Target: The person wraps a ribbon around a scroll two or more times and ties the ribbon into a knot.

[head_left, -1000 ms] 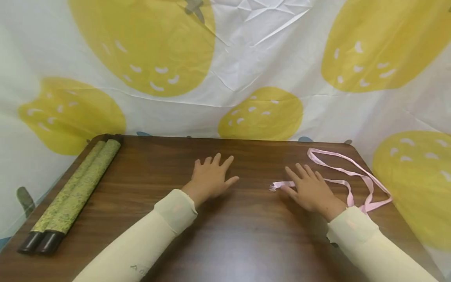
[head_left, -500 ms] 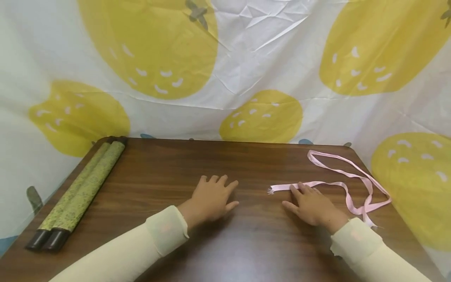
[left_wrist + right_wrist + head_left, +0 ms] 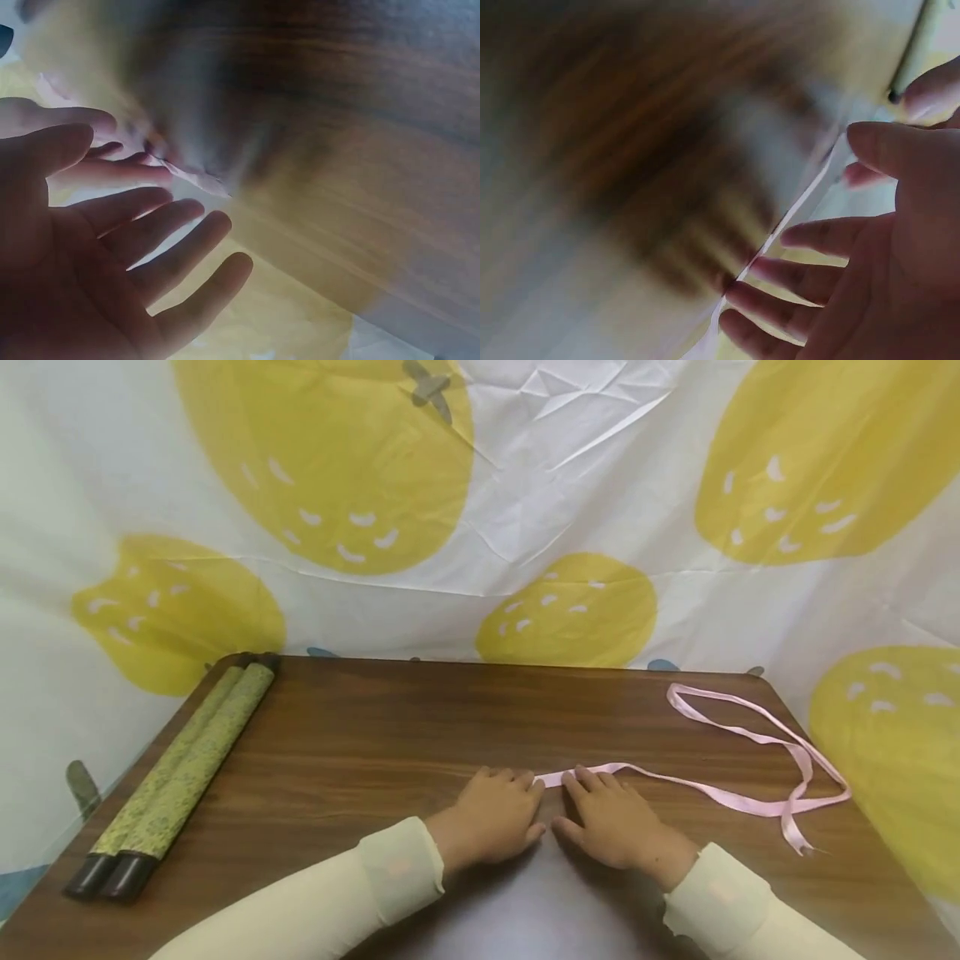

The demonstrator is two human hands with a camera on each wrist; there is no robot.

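A pink ribbon (image 3: pixel 750 807) lies on the wooden table, in a loose loop at the right with one strand running to the middle. My left hand (image 3: pixel 492 817) is at that strand's end, palm down, fingertips over it and hiding its tip. Just right of it, my right hand (image 3: pixel 618 820) rests its fingertips on the same strand. A short flat piece of ribbon shows between the two hands. In the right wrist view the fingers (image 3: pixel 776 304) are extended, meeting the ribbon (image 3: pixel 804 196) at their tips. The left wrist view shows that hand's fingers (image 3: pixel 191 251) spread and slightly bent.
Two rolled scrolls (image 3: pixel 197 760) with green patterned covers and black ends lie side by side along the left edge of the table (image 3: pixel 405 727). A white curtain (image 3: pixel 390 618) with yellow fruit prints hangs behind the table.
My right hand has moved left along with the ribbon's strand, stretching it toward the middle. My left hand has come right and slightly down to meet the ribbon's end. The scrolls stay put.
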